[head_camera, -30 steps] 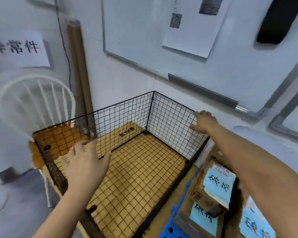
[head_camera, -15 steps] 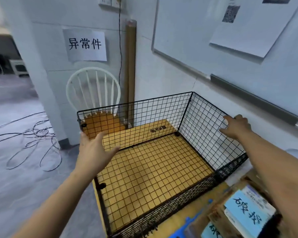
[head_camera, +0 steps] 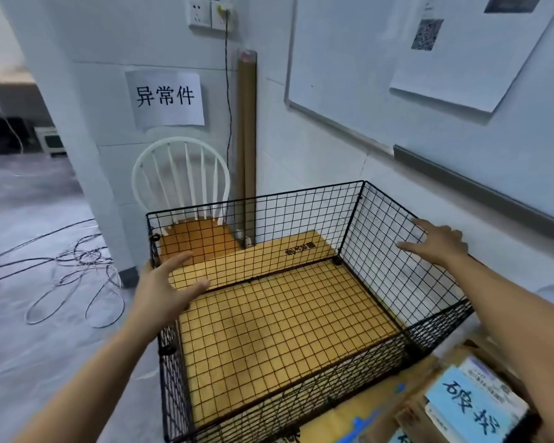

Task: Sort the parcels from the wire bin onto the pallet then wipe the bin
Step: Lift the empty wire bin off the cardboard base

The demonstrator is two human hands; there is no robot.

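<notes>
2 hands in view, both bare, neither holding anything. Far left: loose loops of thin cable [head_camera: 77, 276] lie on a smooth grey floor, with open room there beside the bin. Left hand [head_camera: 163, 289]: fingers straight and spread wide, thumb out, at the back-left corner of the wire bin [head_camera: 285, 228]; contact with the rim cannot be told. Behind that corner stands a white spindle-back chair [head_camera: 179, 174] with a rounded top and orange-brown seat, then a tall brown cardboard tube [head_camera: 247, 139] upright against the tiled wall. Bin: black square-grid wire, rectangular, 4 low walls, open top, mesh floor over a yellow-brown board. Its right wall runs near the room wall. Right hand [head_camera: 438, 243]: fingers straight and splayed at that wall's top edge. Lower right, just beside the bin's near corner — cardboard parcels [head_camera: 470, 407] bearing pale blue handwritten labels.
</notes>
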